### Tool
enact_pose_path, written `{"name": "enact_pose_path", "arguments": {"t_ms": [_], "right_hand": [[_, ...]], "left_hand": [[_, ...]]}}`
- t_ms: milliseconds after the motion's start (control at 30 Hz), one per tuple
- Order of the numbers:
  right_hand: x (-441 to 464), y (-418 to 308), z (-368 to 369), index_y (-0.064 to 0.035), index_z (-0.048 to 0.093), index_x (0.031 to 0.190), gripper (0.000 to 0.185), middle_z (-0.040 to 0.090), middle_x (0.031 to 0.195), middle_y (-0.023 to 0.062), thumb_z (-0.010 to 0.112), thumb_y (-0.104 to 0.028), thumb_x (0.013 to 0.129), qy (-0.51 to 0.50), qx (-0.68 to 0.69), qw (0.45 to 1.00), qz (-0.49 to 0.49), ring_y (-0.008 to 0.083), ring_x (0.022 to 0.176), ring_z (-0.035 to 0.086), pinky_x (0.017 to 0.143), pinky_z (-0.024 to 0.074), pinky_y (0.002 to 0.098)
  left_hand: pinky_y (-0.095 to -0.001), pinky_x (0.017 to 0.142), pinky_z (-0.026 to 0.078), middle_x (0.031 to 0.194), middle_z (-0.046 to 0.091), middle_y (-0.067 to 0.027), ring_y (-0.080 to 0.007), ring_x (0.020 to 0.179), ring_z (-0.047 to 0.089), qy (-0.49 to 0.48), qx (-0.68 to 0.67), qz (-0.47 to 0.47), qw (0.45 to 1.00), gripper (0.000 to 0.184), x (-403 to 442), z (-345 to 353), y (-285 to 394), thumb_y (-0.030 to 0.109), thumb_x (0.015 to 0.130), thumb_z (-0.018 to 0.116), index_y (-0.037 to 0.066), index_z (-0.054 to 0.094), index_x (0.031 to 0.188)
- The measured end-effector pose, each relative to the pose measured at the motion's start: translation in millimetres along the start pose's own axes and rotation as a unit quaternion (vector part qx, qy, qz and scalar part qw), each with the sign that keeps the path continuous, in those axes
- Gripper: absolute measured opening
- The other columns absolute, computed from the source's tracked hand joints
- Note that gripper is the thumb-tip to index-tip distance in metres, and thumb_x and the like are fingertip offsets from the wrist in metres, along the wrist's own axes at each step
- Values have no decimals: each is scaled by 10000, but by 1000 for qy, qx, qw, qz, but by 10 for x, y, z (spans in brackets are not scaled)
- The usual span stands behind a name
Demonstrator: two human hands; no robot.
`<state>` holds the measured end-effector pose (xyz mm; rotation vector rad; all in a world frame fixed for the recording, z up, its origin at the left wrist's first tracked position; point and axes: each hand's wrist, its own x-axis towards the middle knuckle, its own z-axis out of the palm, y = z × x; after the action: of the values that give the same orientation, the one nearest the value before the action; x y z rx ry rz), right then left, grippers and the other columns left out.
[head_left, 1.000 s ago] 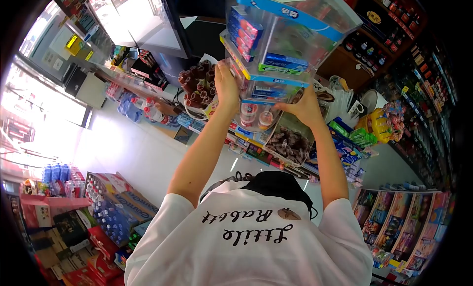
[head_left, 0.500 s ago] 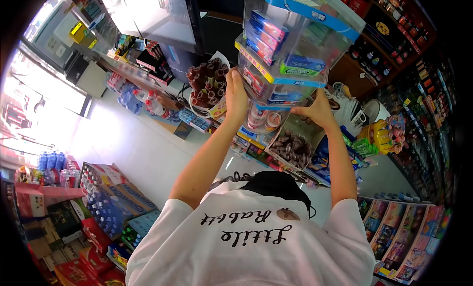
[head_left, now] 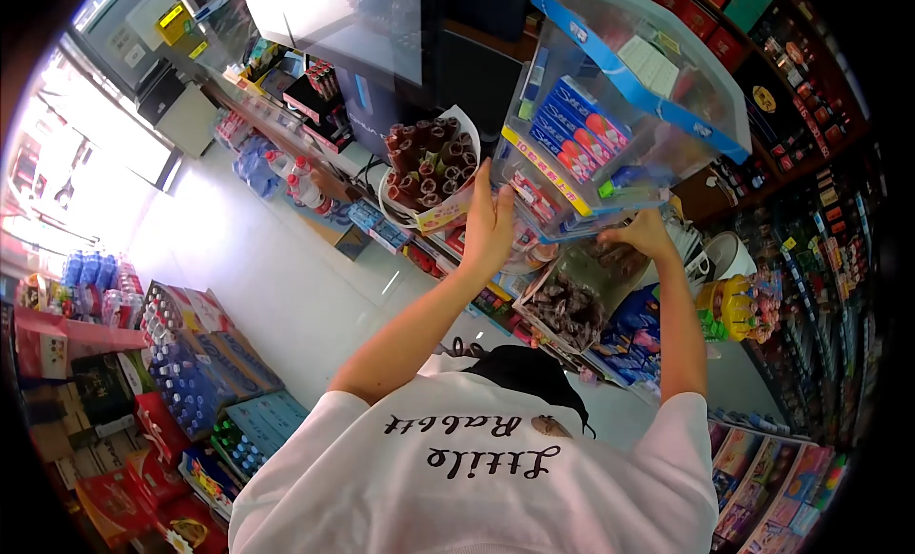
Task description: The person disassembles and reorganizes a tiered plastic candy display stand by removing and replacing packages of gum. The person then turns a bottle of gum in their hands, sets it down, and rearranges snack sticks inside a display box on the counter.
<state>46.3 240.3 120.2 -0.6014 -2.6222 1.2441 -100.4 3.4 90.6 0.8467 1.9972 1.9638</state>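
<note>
Between my hands is a clear plastic tiered display stand with blue edges and a yellow label strip, tilted above the counter. Small packs, blue with pink, stand on one of its tiers. My left hand grips the stand's lower left side, fingers along its edge. On the lower right, my right hand holds its base, with part of the fingers hidden behind the plastic. Under the stand lies a clear box of dark wrapped pieces. A white bucket of brown wrapped sticks is beside my left hand.
A large screen stands behind the bucket. Yellow packaging and a white container are on the right. Crowded shelves line the right side. Stacked bottles and boxes sit on the floor at left.
The display stand has risen closer to me and tilted, with both hands still on it. My view has shifted, so the bucket and shelves appear further right.
</note>
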Motion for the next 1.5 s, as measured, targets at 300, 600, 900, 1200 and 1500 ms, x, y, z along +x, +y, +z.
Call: {"name": "enact_pose_path", "arguments": {"t_ms": [300, 600, 900, 1200, 1500], "right_hand": [[125, 76, 100, 13, 506, 1195, 802, 577, 1129, 121, 901, -197, 530, -10, 64, 997, 47, 240, 1047, 540, 931, 422, 351], [127, 348, 32, 9, 476, 1056, 670, 554, 965, 86, 864, -159, 537, -24, 17, 999, 34, 188, 875, 542, 786, 463, 321], [122, 136, -42, 46, 420, 1210, 804, 553, 1098, 122, 854, -251, 602, -79, 30, 995, 43, 235, 994, 539, 900, 424, 344], [63, 134, 14, 50, 384, 1256, 948, 504, 1191, 148, 879, -404, 587, -27, 59, 998, 24, 245, 1076, 503, 938, 399, 356], [80, 479, 80, 30, 506, 1107, 640, 599, 998, 96, 824, -91, 565, 31, 87, 996, -11, 213, 924, 587, 829, 471, 334]], "left_hand": [[-418, 945, 418, 1288, 492, -262, -380, 1173, 508, 52, -26, -67, 996, 465, 52, 70, -203, 145, 970, 390, 58, 311, 1420], [-455, 1034, 317, 1313, 410, -328, -469, 1239, 390, 34, 46, -24, 998, 558, -6, 135, -334, 168, 964, 423, 74, 206, 1470], [-463, 1034, 369, 1473, 91, -283, -481, 1294, 298, -36, 55, 9, 998, 1284, -285, -24, -154, 355, 598, 864, 121, -23, 1496], [-480, 1062, 337, 1458, 97, -311, -508, 1333, 216, -9, 117, 32, 993, 1229, -265, 63, -126, 277, 566, 883, 65, 83, 1475], [-479, 1042, 362, 1452, 111, -324, -525, 1299, 271, -19, 115, 41, 992, 1211, -250, 31, -105, 334, 571, 875, 66, 111, 1470]]}}
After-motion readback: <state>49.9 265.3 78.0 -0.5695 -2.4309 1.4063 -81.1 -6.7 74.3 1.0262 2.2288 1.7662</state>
